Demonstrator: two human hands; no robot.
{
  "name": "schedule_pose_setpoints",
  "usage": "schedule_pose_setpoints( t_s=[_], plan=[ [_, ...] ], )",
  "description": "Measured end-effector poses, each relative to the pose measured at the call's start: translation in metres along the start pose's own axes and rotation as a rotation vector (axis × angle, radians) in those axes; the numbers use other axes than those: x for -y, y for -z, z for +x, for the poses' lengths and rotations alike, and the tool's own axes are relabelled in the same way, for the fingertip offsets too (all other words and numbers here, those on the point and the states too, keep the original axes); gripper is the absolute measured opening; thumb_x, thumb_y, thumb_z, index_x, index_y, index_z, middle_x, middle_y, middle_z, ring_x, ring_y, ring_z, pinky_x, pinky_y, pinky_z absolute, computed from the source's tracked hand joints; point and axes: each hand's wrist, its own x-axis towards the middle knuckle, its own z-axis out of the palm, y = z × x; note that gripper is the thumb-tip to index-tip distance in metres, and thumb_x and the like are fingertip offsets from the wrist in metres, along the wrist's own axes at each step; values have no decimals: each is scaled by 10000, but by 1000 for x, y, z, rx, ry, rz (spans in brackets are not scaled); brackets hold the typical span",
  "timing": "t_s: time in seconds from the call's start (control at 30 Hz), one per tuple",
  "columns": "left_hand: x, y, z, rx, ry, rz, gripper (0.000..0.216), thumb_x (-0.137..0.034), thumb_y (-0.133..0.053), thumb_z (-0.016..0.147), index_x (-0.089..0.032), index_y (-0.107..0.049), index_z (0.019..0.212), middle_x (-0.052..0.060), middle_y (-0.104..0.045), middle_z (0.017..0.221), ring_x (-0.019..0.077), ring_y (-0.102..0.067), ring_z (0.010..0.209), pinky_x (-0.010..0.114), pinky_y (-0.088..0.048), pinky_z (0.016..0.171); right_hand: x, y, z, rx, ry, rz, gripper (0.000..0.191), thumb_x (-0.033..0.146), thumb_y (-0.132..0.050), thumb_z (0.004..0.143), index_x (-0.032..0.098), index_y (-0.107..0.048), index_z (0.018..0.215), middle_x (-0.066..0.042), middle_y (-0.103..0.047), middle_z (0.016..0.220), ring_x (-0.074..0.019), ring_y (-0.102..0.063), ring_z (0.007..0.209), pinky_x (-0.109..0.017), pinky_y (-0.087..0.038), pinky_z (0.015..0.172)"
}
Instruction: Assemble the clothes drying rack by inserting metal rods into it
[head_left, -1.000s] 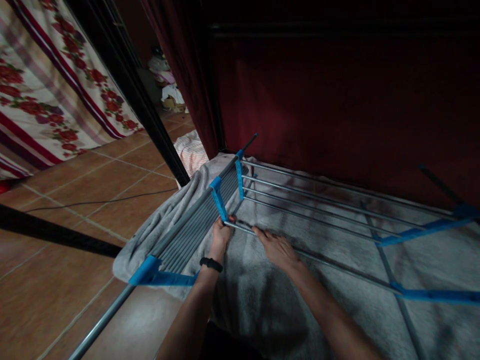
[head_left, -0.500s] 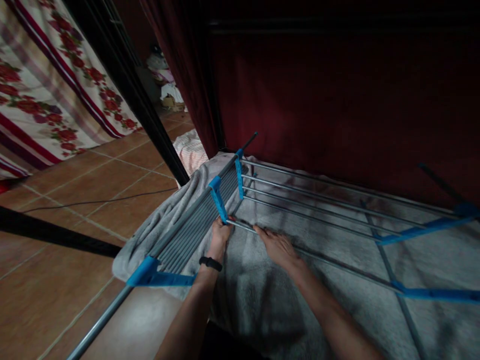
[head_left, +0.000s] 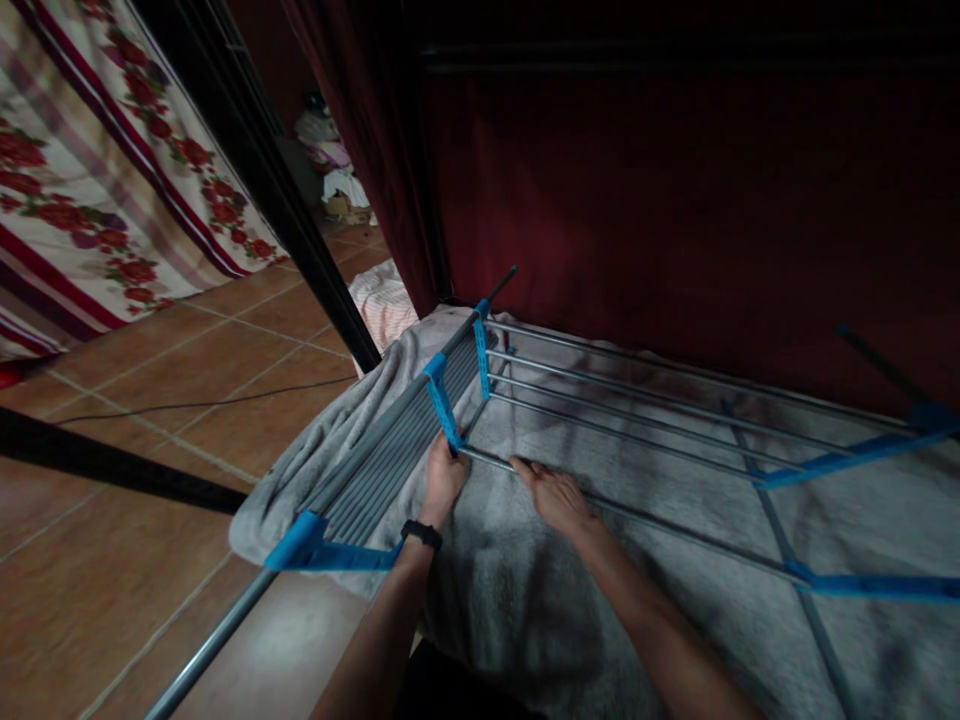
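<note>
A clothes drying rack of grey metal rods and blue plastic brackets stretches over a grey blanket (head_left: 517, 600). My left hand (head_left: 444, 478), a black band on its wrist, is closed around the lower end of a blue bracket (head_left: 441, 405), where a metal rod (head_left: 675, 537) meets it. On that same rod rests my right hand (head_left: 553, 492), fingers closed over it just right of the bracket. Its thumb is hidden underneath. Behind my hands, several parallel rods (head_left: 637, 395) run between a second blue bracket (head_left: 482, 360) and a long blue arm (head_left: 847, 460) at the right.
A dark red panel (head_left: 675, 200) rises behind the rack. Black posts (head_left: 247, 160) stand at the left over a tiled floor (head_left: 172, 440), where a thin cable (head_left: 225, 402) lies. A floral curtain (head_left: 112, 190) hangs at the far left. Nearer me is another blue bracket (head_left: 300, 540).
The left part of the rack and my left hand have shifted very slightly to the right. Both hands keep their places on the bracket and rod.
</note>
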Motion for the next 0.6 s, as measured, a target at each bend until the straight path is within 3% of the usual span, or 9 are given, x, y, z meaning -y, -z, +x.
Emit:
schedule_pose_setpoints(
  t_s=[0.4, 0.6],
  plan=[
    [-6, -1, -6, -2, 3, 60, 395, -65, -603, 744, -185, -699, 1107, 115, -754, 1126, 264, -712, 1082, 397, -537, 1052, -1, 0, 5, 7, -6, 120, 621, 188, -293, 1072, 346, -365, 1667, -79, -722, 1428, -211, -719, 1232, -340, -513, 1041],
    [-11, -2, -6, -8, 34, 57, 355, -101, -574, 739, -247, -666, 1050, 88, -751, 1112, 257, -704, 1092, 387, -531, 1065, 1, -3, 10, -30, -1, 180, 578, 217, -319, 1080, 307, -432, 1640, -96, -739, 1387, -227, -722, 1205, -363, -514, 1048]
  ],
)
